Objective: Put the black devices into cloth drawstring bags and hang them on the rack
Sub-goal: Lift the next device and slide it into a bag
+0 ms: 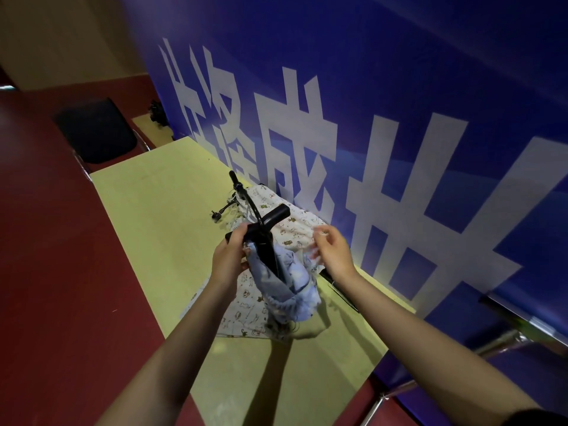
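- Black device [264, 241]: a rigid, T-shaped piece with a crossbar on top; it stood at the centre of the view, its lower part sunk into the mouth of a bag and its crossbar clear above the cloth. Judged stiff and moderately light, with smooth surfaces that might slide through a loose grip; the crossbar looked the surest place to take hold.
- Pale blue drawstring bag [292, 281]: soft, limp cloth, bunched around the device's stem and hanging towards 6 o'clock above the table. Judged very light and shapeless, so it would need holding at the rim or the cord, not the body.
- Left hand [229, 256]: at 9 o'clock from the device, fingers curled round the left end of the crossbar and the bag's edge together.
- Right hand [330, 253]: at 3 o'clock from the bag, fingers loosely spread and blurred; whether it pinched the cloth edge could not be told.
- Printed white bags [246, 312]: lay flat on the table under the blue one, spreading from 12 to 7 o'clock.
- Second black device [238, 187]: lay at 12 o'clock, partly on the printed cloth, not yet bagged.
- Yellow-green table [147, 210]: bore the cloth pile.
- Blue banner [399, 87]: stood from 12 to 3 o'clock.
- Rack: not identifiable in view.
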`<state>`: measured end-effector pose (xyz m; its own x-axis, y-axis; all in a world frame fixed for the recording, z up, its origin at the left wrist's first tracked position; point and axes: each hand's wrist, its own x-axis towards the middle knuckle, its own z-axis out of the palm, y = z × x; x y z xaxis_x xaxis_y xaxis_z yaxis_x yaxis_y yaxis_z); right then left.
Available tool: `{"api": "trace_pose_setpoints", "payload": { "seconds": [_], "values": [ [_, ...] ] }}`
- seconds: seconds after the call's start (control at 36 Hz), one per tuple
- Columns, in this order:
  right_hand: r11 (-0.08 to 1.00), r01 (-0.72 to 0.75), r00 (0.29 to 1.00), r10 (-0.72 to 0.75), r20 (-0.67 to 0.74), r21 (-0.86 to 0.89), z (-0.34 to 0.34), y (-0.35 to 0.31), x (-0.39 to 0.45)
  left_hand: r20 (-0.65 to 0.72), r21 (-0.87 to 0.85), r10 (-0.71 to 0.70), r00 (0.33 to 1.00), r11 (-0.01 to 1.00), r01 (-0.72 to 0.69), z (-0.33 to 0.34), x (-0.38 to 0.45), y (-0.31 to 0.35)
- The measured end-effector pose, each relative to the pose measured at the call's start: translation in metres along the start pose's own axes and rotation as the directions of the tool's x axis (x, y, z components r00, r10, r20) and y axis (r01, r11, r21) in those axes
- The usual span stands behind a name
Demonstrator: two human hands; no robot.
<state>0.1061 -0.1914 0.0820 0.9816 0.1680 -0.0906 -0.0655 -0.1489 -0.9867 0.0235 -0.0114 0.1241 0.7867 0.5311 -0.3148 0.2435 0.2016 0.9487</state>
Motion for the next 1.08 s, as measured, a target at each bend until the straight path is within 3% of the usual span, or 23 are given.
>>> {"api": "trace_pose_setpoints", "payload": {
  "seconds": [0.08, 0.17, 0.25, 0.36, 0.47, 0.61, 0.89, 0.97, 1.08],
  "values": [
    [0.928, -0.18, 0.976, 0.21, 0.06, -0.327, -0.003, 0.027, -0.003, 0.0, -0.014, -0.001, 1.0, 1.0, 0.001, -0.003, 0.0, 0.0],
    [0.817, -0.29, 0.885, 0.428, 0.186, -0.499, 0.003, 0.044, -0.016, 0.01, -0.012, -0.012, 1.0, 1.0, 0.012, -0.004, 0.002, -0.003],
    [0.78, -0.392, 0.821, 0.536, 0.198, -0.488, 0.013, 0.051, -0.023, 0.005, -0.012, -0.038, 0.999, 0.999, 0.038, -0.003, 0.003, -0.006],
    [0.772, -0.488, 0.792, 0.588, 0.165, -0.408, 0.025, 0.059, -0.023, 0.047, -0.064, -0.026, 0.999, 0.997, 0.029, -0.005, 0.002, -0.006],
    [0.84, -0.43, 0.854, 0.498, 0.153, -0.332, 0.023, 0.066, -0.018, 0.108, -0.073, 0.0, 0.994, 0.997, 0.008, -0.01, 0.0, -0.002],
    [0.944, -0.321, 0.937, 0.328, 0.12, -0.074, 0.014, 0.047, -0.015, 0.131, -0.08, 0.017, 0.991, 0.997, -0.006, -0.021, 0.0, 0.0],
    [0.943, -0.088, 0.994, 0.064, 0.084, 0.322, -0.005, -0.067, 0.007, 0.118, -0.123, 0.11, 0.987, 0.988, -0.096, -0.015, -0.006, -0.003],
    [0.941, -0.054, 0.994, 0.018, 0.108, 0.334, -0.001, -0.094, 0.012, 0.161, -0.122, 0.15, 0.975, 0.984, -0.131, -0.011, -0.009, -0.001],
    [0.989, -0.048, 0.983, 0.022, 0.183, 0.14, 0.01, -0.102, 0.003, 0.215, -0.082, 0.139, 0.967, 0.989, -0.124, -0.002, -0.015, 0.0]
  ]
}}
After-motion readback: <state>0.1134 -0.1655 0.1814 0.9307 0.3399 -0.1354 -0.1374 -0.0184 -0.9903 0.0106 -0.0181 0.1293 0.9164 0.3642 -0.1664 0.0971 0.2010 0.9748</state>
